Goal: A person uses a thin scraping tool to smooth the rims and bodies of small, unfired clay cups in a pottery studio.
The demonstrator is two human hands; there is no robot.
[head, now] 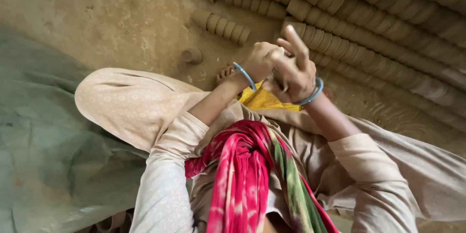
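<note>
We see soft, even daylight with no glare and only faint shadows under the hands [284, 68] and beside the lone cup [192, 55]. The floor [121, 14] looks pale and washed out. The cup rows [388, 24] blur and bend towards the right edge. The scarf [247, 174] close below is slightly soft.

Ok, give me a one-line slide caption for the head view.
Both hands, left and right, meet above a yellow cloth, beside rows of clay cups.
</note>
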